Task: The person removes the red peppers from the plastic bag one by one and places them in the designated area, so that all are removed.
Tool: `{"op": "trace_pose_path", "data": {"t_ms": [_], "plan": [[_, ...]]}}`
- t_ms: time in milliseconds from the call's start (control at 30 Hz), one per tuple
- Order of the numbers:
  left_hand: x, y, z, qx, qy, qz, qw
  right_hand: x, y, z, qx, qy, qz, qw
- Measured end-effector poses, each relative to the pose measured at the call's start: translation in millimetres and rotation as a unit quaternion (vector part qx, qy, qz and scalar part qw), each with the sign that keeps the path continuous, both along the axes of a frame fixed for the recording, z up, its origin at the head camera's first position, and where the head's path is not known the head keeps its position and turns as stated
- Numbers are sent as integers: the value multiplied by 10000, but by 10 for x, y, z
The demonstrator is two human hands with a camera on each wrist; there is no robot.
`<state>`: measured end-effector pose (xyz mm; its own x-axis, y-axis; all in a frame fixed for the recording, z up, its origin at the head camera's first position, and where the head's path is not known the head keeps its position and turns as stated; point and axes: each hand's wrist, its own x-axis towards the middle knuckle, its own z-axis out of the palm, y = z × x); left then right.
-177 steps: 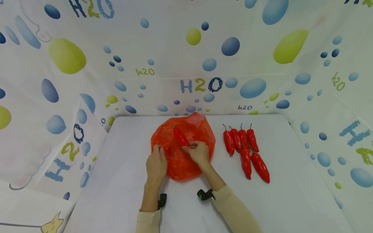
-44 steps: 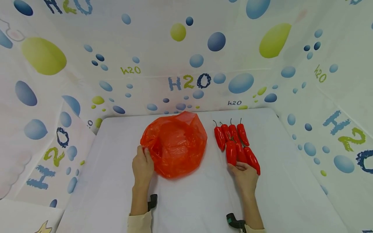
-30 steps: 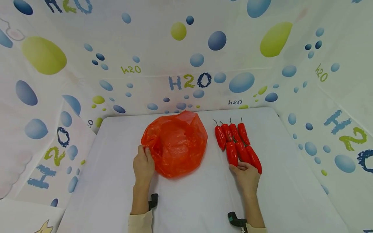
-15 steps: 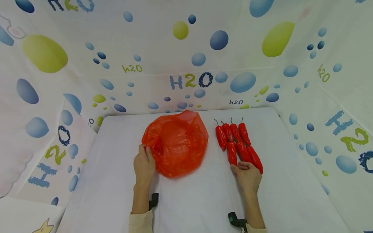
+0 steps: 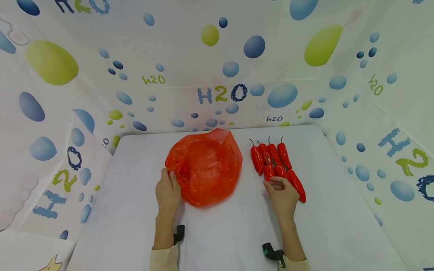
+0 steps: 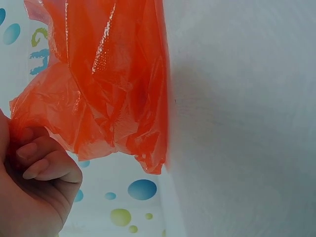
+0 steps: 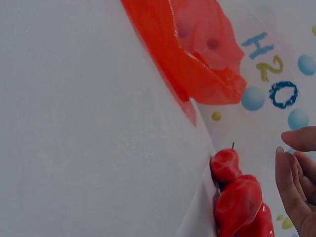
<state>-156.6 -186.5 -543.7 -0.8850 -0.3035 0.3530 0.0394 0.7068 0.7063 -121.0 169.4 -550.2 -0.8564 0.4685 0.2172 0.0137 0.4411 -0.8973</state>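
Observation:
My left hand [image 5: 167,192] pinches the near left edge of a thin red plastic bag [image 5: 211,169], whose mouth faces up. In the left wrist view the gathered bag edge runs between the thumb and curled fingers [image 6: 52,165]. Shiny red chili peppers lie on the table to the right: a back row [image 5: 257,160] with stems pointing away, and three in front. Over the near ends of the front left pepper [image 5: 269,171] and middle pepper [image 5: 280,171] hovers my right hand [image 5: 283,195]. Its thumb and fingers are loosely bent, with nothing between them in the right wrist view.
A white cloth covers the table [image 5: 220,237]. Behind it and at both sides hangs a white curtain [image 5: 183,45] printed with blue and green drops. The front right pepper [image 5: 296,186] lies slanted beside the right hand.
Earlier the right hand held a pepper over the bag; that pepper now lies in the front row. The right hand has since let go and lifted slightly. The left hand stays on the bag.

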Motion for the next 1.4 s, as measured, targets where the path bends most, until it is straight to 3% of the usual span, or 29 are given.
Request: {"op": "trace_pose_path", "data": {"t_ms": [200,633,1033,1267,1400], "plan": [[19,10,14,57,62,-79,9999,-121,-109,122,22,322,612,9976],[17,6,14,70,56,-53,9999,-331,-406,292,-59,672,1156,9910],[22,-6,4,105,92,-102,9999,-387,-772,393,85,696,1901,9793],[17,-6,-14,89,150,-59,9998,-400,-996,492,169,897,2366,9673],[17,3,-11,66,186,-39,9998,-445,-1096,470,244,884,2496,9640]]}}
